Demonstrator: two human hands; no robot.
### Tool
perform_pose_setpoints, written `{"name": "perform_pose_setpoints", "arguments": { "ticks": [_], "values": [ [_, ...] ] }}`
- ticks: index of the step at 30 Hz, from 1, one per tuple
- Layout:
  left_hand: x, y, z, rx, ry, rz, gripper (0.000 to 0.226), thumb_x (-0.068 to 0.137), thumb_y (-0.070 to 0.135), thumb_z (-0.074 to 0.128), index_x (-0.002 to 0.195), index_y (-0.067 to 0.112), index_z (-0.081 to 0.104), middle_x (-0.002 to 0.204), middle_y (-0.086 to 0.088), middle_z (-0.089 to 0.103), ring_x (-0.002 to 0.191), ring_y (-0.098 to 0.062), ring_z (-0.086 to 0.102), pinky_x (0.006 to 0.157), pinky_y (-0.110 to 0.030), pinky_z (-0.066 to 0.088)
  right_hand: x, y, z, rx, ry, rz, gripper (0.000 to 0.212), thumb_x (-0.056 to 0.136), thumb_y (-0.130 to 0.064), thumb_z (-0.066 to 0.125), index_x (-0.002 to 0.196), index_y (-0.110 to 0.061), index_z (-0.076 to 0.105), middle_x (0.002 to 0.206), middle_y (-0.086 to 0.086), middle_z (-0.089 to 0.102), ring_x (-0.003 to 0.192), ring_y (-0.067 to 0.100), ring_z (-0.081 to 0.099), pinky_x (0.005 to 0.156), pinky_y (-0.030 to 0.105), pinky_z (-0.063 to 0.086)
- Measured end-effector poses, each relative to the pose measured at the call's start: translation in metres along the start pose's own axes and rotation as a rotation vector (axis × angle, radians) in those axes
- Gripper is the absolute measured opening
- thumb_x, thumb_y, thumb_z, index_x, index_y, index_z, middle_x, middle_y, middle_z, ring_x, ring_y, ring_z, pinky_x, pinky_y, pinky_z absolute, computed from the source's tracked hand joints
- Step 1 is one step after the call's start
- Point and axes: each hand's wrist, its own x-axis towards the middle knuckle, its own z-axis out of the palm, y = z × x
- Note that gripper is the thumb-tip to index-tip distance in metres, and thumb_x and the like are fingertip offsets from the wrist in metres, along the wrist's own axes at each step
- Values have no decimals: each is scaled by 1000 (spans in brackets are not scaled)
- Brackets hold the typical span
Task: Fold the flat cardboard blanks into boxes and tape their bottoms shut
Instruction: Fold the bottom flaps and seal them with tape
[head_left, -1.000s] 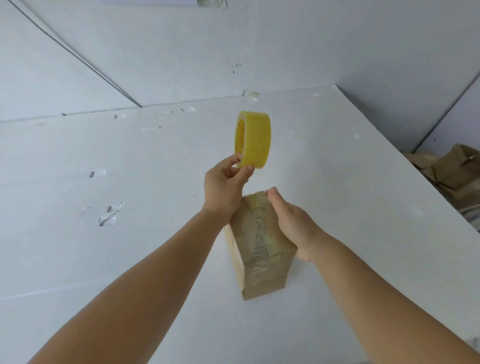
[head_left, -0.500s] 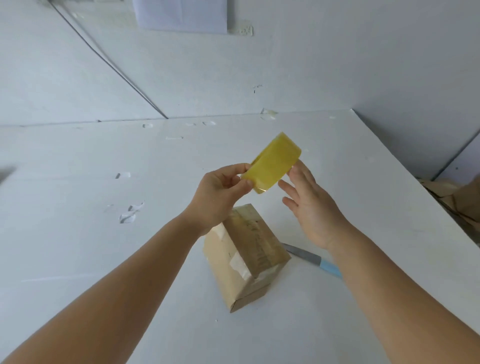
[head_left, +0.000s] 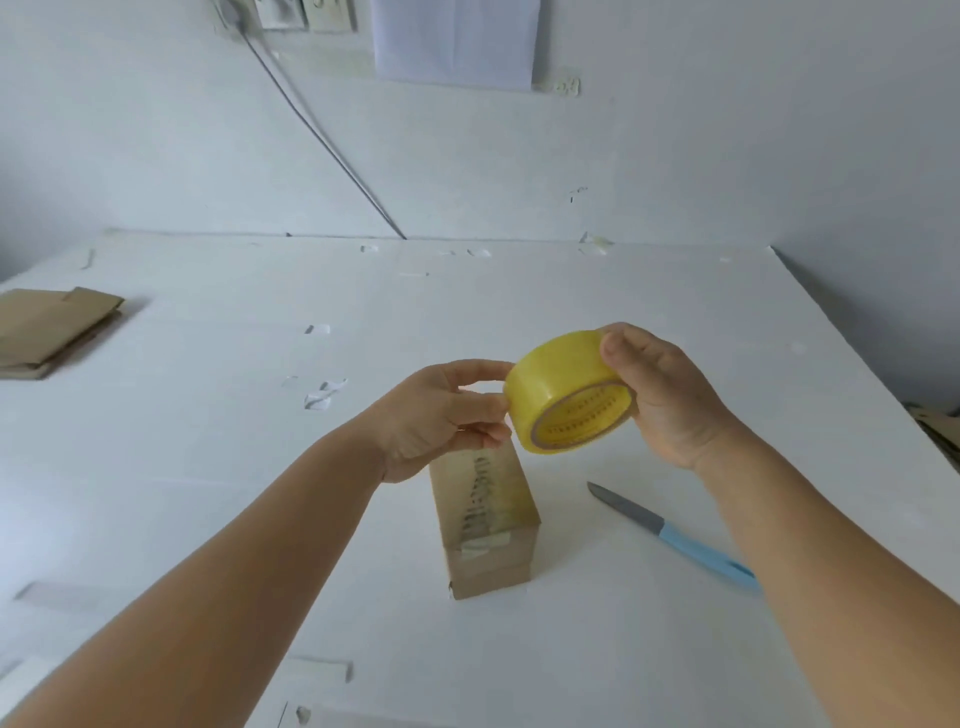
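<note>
Both hands have come off the box (head_left: 483, 525) since a moment ago: my right hand (head_left: 662, 395), which was pressing its top, now wraps around the yellow tape roll (head_left: 569, 392) from the right, thumb curled over the rim, while my left hand (head_left: 441, 415) pinches at the roll's left edge with thumb and fingertips. The roll has passed from one hand to being held by both, and has tipped so its open core now faces down and toward me. I judge this to mean I am hunting for the tape's free end, to pull another strip.

Nearest me, in the lower middle of the frame, the box stands free on the white table (head_left: 208, 467), touched by nothing. It rests on a small face with its long axis upright, leaning slightly away toward the upper part of the frame. Tape already runs along its upturned face and folds down over the near edge, so the bottom seam looks closed, though I cannot tell whether it is fully sealed.

Right of the box, well apart from it, lies a knife (head_left: 675, 535) with a blue handle, blade pointing toward the upper left.

Above the box, mid-frame, my hands hold the roll in the air.

Farther off, at the left edge, flat cardboard blanks (head_left: 52, 327) lie stacked, still to be folded.
</note>
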Motion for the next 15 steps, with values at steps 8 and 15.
{"name": "perform_pose_setpoints", "arguments": {
  "ticks": [8, 15],
  "values": [
    [-31, 6, -5, 249, 111, -255, 10, 80, 9, 73, 71, 13, 71, 65, -1, 67, 63, -11, 64, 68, -25, 57, -7, -10, 15, -228, -90, -121, 44, 82, -37, 50, 81, 7, 53, 70, 9, 41, 66, 18, 39, 61, 25, 33],
    [-54, -7, -13, 467, 297, -275, 6, 75, 13, 77, 72, 12, 72, 59, 1, 64, 58, -8, 63, 61, -19, 54, -14, -4, 6, -751, -171, -75, 23, 86, -43, 57, 67, -31, 62, 51, -15, 49, 54, 2, 46, 58, 22, 39]
  ]
}}
